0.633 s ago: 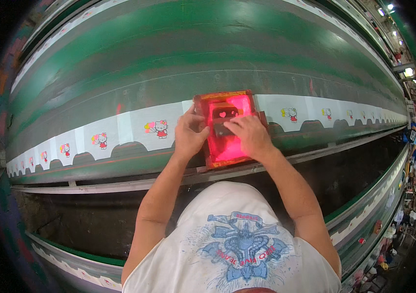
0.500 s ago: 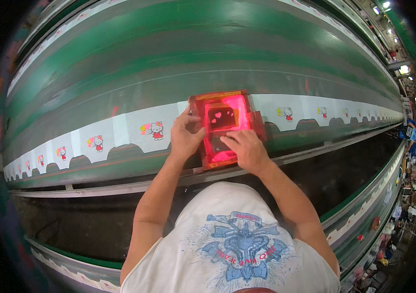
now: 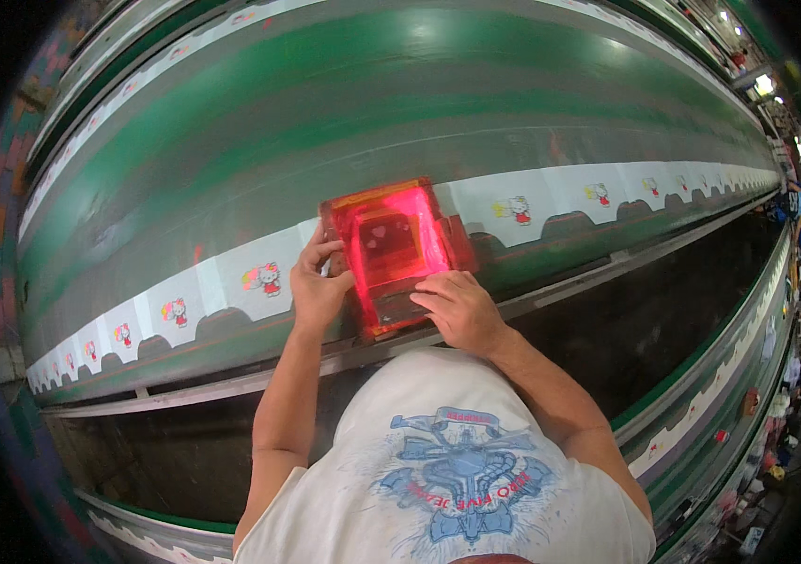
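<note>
A screen printing frame (image 3: 428, 221) with red-taped edges and bright pink ink inside stands over the strip of white cloth pieces, a little askew. Its left side is gripped between the thumb and fingers of my left hand (image 3: 320, 282). My right hand (image 3: 459, 308) is at the near right part of the frame, fingers curled at a dark bar that looks like a squeegee (image 3: 395, 306), partly hidden by the fingers. Pale heart shapes show through the mesh. Printed cartoon cat figures (image 3: 267, 279) mark the white pieces on both sides of the frame.
The long green and grey printing table (image 3: 259, 122) curves across the view, with a metal rail (image 3: 203, 387) along its near edge. Behind me runs another table (image 3: 701, 442) with white pieces. A person (image 3: 798, 209) and clutter are at the far right.
The frame has shifted left and turned slightly, both hands moving with it. My right hand has come nearer to the frame's near right edge.
</note>
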`<state>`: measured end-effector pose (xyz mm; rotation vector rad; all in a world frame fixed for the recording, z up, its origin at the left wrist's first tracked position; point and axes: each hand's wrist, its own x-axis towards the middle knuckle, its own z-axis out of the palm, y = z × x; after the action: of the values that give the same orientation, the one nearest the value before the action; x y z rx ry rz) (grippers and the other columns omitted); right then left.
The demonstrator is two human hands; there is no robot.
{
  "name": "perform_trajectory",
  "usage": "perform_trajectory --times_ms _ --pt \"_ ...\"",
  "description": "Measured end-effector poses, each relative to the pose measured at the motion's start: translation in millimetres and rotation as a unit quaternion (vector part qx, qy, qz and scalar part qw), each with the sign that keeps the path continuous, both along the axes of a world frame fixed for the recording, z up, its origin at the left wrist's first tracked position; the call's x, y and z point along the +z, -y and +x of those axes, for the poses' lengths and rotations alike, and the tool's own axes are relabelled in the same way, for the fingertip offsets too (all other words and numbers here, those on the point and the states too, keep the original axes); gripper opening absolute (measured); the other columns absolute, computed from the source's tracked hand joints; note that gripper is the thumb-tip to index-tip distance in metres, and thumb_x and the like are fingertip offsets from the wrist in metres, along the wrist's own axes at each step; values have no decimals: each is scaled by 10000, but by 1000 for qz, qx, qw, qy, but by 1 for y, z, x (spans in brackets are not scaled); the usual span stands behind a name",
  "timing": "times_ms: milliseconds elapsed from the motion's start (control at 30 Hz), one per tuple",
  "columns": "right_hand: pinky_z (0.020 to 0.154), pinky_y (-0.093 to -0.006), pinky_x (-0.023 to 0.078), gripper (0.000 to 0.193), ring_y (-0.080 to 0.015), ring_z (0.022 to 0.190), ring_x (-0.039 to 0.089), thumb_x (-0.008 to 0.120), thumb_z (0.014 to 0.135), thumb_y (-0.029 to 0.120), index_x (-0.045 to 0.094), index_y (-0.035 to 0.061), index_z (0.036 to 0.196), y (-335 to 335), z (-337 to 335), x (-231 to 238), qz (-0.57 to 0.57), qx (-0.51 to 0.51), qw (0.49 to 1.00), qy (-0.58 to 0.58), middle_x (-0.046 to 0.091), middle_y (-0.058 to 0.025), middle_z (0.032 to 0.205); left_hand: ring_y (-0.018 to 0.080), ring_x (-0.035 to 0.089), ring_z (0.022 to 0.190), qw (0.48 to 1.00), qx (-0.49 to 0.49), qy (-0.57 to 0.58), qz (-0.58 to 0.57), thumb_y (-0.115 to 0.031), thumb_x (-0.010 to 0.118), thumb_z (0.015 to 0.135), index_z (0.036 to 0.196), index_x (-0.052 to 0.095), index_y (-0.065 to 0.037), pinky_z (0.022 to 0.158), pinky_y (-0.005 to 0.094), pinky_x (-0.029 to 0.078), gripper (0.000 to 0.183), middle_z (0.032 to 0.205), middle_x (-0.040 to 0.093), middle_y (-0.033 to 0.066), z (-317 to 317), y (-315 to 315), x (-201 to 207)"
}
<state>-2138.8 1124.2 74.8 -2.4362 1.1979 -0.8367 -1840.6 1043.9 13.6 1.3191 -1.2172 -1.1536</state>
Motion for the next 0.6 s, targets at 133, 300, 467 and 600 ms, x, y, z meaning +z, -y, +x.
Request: perform_trajectory --times_ms 133,300,467,600 --pt "1068 -498 594 404 -350 1266 733 851 886 0 833 62 1285 -1 -45 -5 -4 -16 999 47 781 -113 1329 305 648 1567 999 4 29 -28 94 817 803 1261 817 53 1290 419 518 461 1802 558 249 -47 3 2" --pt "1098 -507 600 329 -361 1244 739 753 955 0 830 28 1274 0 -130 -8 -8 -42 996 74 781 -122 1290 335 666 1550 996 -14 68 -61 23 849 790 1270 828 38 1311 450 503 480 1766 576 305 -135 12 -3" --pt "1118 -508 602 334 -370 1247 733 719 963 -31 826 17 1276 5 -211 -12 -1 -52 996 74 777 -135 1293 336 556 1658 1000 -14 25 10 59 854 787 1289 827 47 1328 443 485 502 1829 494 303 -216 24 -16" --pt "1129 -511 605 342 -374 1253 730 722 956 -31 824 19 1279 10 -249 -17 13 -37 996 86 765 -132 1308 179 703 1380 999 2 -33 38 158 834 804 1305 786 110 1099 309 592 505 1876 462 213 -250 24 -19"
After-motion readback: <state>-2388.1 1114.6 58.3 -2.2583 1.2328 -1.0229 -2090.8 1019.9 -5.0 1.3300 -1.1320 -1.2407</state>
